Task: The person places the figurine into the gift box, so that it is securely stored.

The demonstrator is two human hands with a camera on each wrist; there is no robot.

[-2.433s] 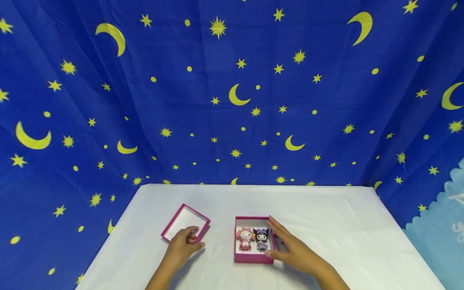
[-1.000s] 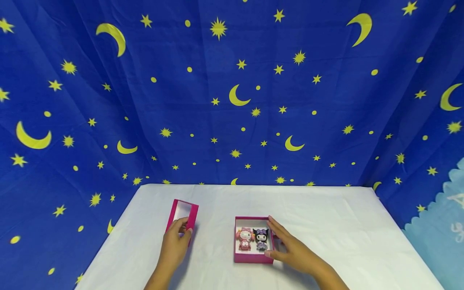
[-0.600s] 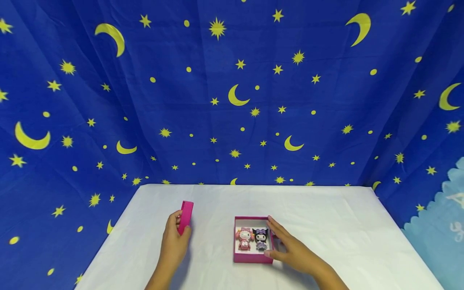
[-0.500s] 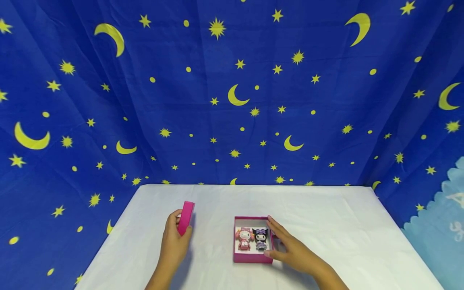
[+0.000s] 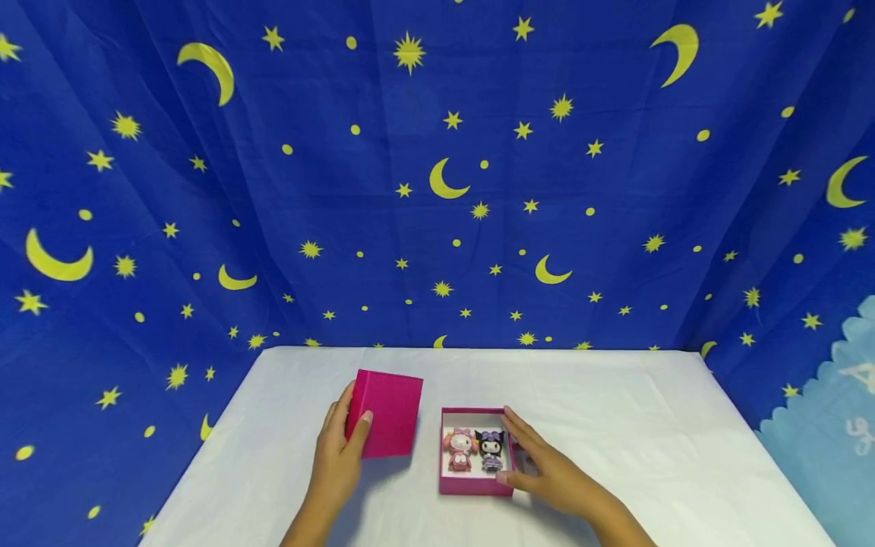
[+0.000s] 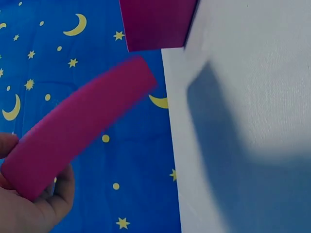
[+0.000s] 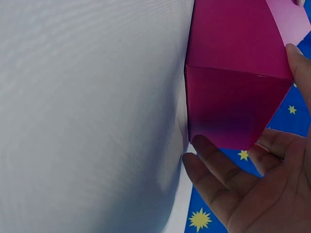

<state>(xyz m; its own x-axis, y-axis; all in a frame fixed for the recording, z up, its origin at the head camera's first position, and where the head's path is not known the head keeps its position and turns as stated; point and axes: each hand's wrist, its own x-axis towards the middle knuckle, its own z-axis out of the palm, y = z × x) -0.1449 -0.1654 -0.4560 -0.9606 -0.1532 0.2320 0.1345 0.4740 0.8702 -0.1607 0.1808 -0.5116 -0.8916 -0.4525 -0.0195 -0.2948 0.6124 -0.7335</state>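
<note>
My left hand (image 5: 336, 448) grips a magenta box lid (image 5: 386, 414) along its left side, thumb on top and fingers beneath. The lid is held above the table, its flat outer face toward the head camera. To its right stands the open magenta box (image 5: 476, 486), white inside. In it lie two small figures side by side: a pink one (image 5: 461, 448) and a black and purple one (image 5: 491, 450). My right hand (image 5: 557, 475) rests against the box's right side, fairly straight fingers at the far corner and thumb at the near one. In the right wrist view, fingertips touch the box wall (image 7: 233, 107).
A white cloth covers the table (image 5: 636, 425). Behind and at the sides hangs a blue curtain (image 5: 383, 190) with yellow moons and stars. A light blue scalloped cloth (image 5: 834, 425) is at the right edge.
The left hand has picked the lid up from the table, turned it over from inside-up to outside-up, and brought it right, closer to the box. The right hand and the figures have stayed in place.
</note>
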